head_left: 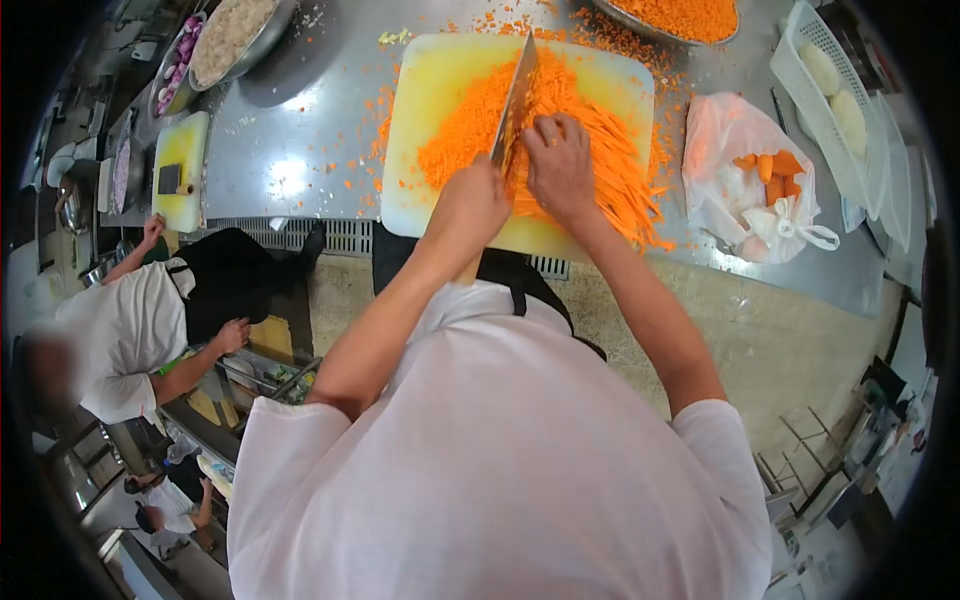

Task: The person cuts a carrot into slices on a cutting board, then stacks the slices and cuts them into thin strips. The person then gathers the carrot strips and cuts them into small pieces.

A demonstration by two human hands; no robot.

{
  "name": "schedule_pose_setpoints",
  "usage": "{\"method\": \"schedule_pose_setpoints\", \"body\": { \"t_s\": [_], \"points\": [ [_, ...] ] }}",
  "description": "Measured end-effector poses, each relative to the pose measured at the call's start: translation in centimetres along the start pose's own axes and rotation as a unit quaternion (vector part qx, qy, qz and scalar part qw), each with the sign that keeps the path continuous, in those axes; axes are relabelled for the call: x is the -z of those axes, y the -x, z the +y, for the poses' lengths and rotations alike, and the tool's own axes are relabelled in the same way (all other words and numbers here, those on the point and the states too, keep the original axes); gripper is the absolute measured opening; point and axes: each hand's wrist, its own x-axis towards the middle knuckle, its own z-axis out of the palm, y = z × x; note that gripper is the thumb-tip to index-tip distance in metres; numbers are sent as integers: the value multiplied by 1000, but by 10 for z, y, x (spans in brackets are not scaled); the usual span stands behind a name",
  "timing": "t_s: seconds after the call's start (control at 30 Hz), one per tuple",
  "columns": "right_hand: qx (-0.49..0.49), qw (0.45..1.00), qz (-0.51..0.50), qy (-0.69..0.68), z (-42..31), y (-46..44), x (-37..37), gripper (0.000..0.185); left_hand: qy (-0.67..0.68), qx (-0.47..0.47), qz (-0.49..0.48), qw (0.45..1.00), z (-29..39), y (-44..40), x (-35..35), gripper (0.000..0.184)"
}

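Note:
My left hand [468, 207] is closed round the handle of a kitchen knife [517, 90], its blade pointing away from me over the cutting board [420, 80]. Close to the blade's right side, the curled fingers of my right hand [560, 165] press on a bundle of carrot strips [620, 185]. These long strips fan out toward the board's right edge. Finely chopped carrot [460, 145] lies heaped left of the knife. Where the blade's lower part meets the carrot is partly hidden by my hands.
A bowl of chopped carrot [690, 18] stands at the back. To the right are a plastic bag [750, 130] with carrot pieces and a white basket [800, 45]. A bowl of pale chopped food [228, 40] is at the back left. A co-worker [140, 320] stands at left near another board [190, 145].

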Motion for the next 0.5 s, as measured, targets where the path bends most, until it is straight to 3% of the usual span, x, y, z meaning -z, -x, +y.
{"method": "schedule_pose_setpoints", "body": {
  "t_s": [0.17,0.27,0.37,0.5],
  "points": [
    [-6,1000,-3,-8,-3,0,0,22,-51,-1,33,998,-31,6,-12,13],
    [-6,999,-9,-30,1,-3,3,20,-43,-27,40,998,-20,-15,10,12],
    [-10,999,5,-34,2,-6,3,18,-44,8,44,998,-10,6,29,11],
    [-35,997,-28,-67,-2,-9,11,15,-63,-11,50,997,-50,-11,10,11]
  ]
}}
